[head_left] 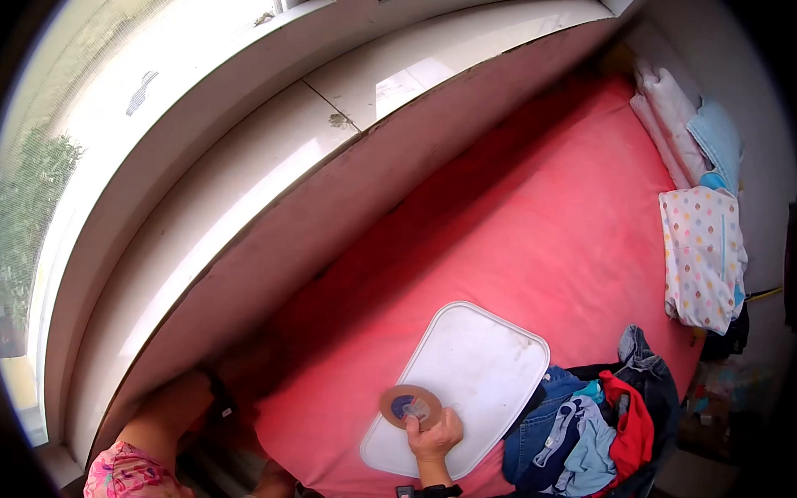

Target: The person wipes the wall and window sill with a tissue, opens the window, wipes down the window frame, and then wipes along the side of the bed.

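My right hand [436, 435] grips a roll of brown tape [389, 398] by its near edge, the thumb at its blue-labelled centre. The roll is above a white board [474, 357] with rounded corners and a raised rim, which lies on the pink-red bed sheet [539, 254]. A black band with a small device [421, 496] is around my right wrist. At the lower left my left forearm [169, 412] reaches out of a pink floral sleeve [127, 477]. Beyond its dark wristband, deep shadow by the bed's edge hides my left hand and its fingers.
A heap of clothes [585, 440] lies right of the board, jeans and a red garment among them. Folded bedding [701, 251] is stacked at the bed's far right. A tiled window sill [270, 157] and pinkish panel [330, 211] run along the left side.
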Available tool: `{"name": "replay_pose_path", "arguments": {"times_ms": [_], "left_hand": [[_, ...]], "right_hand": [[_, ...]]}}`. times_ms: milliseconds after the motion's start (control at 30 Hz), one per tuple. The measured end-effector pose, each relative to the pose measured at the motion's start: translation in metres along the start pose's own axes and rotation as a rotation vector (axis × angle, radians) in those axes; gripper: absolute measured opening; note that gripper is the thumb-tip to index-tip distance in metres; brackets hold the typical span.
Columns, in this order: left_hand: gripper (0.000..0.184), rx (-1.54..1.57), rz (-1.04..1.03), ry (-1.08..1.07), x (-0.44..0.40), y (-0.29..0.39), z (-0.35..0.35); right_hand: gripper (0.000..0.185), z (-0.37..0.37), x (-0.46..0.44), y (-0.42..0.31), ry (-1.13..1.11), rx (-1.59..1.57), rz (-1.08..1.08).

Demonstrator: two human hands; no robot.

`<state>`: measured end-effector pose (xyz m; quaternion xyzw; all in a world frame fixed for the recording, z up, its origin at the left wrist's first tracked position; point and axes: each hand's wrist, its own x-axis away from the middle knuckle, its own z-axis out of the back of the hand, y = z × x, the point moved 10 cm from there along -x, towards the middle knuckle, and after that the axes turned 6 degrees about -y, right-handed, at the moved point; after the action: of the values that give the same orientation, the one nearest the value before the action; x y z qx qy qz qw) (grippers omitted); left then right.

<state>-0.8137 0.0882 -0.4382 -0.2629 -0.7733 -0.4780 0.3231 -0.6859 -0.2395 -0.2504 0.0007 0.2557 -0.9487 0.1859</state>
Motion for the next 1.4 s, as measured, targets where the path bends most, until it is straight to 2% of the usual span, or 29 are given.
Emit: {"name": "replay_pose_path", "arguments": {"times_ms": [167,300,433,467,567,633,767,833,867,933,1033,1067,1133,1233,1400], "left_hand": [[0.023,-0.143,0.112,-0.068,0.081,0.027,-0.027],[0.024,-0.241,0.031,-0.182,0.088,0.086,-0.067],[0.026,-0.280,-0.155,-0.385,0.040,0.152,-0.114],[0.024,-0.966,-0.640,-0.106,0.013,0.158,-0.098],[0.028,-0.961,-0.677,-0.152,-0.029,0.191,-0.127],[0.032,-0.949,-0.705,-0.105,-0.041,0.216,-0.147],[0.025,-1.068,-0.820,-0.137,-0.113,0.212,-0.154],[0.021,-0.297,-0.492,-0.359,-0.148,0.196,-0.146],[0.021,-0.295,-0.490,-0.363,-0.151,0.193,-0.145],[0.027,-0.382,-0.335,-0.258,-0.165,0.171,-0.129],[0.027,-0.310,-0.327,-0.239,-0.156,0.146,-0.108],[0.027,-0.309,-0.327,-0.231,-0.141,0.135,-0.099],[0.026,-0.267,-0.147,-0.225,-0.094,0.091,-0.081],[0.024,-0.224,-0.014,-0.182,-0.007,0.033,-0.050],[0.022,-0.212,0.111,-0.092,0.102,0.001,-0.027]], "right_hand": [[0.052,-0.003,0.003,0.000,-0.013,0.034,0.035],[0.054,-0.003,0.002,-0.003,-0.010,0.053,0.052],[0.054,-0.003,0.002,-0.003,-0.011,0.047,0.048],[0.053,-0.003,0.002,-0.002,-0.009,0.044,0.047],[0.052,0.001,-0.001,-0.006,-0.005,0.045,0.047],[0.051,0.001,-0.001,-0.006,-0.002,0.050,0.047],[0.050,-0.004,0.001,-0.001,-0.038,0.032,0.024],[0.049,-0.004,0.001,-0.001,-0.045,0.026,0.024],[0.049,-0.003,0.001,0.000,-0.040,0.030,0.021],[0.049,-0.005,0.001,0.001,-0.040,0.036,0.017],[0.050,-0.001,0.003,0.000,0.000,0.028,0.009],[0.050,-0.002,0.005,0.002,-0.008,0.017,0.002],[0.050,-0.004,0.002,0.003,-0.016,-0.004,0.008],[0.049,-0.003,0.004,0.002,-0.024,0.036,0.017],[0.048,-0.005,0.003,0.002,-0.021,0.038,0.040]]}}
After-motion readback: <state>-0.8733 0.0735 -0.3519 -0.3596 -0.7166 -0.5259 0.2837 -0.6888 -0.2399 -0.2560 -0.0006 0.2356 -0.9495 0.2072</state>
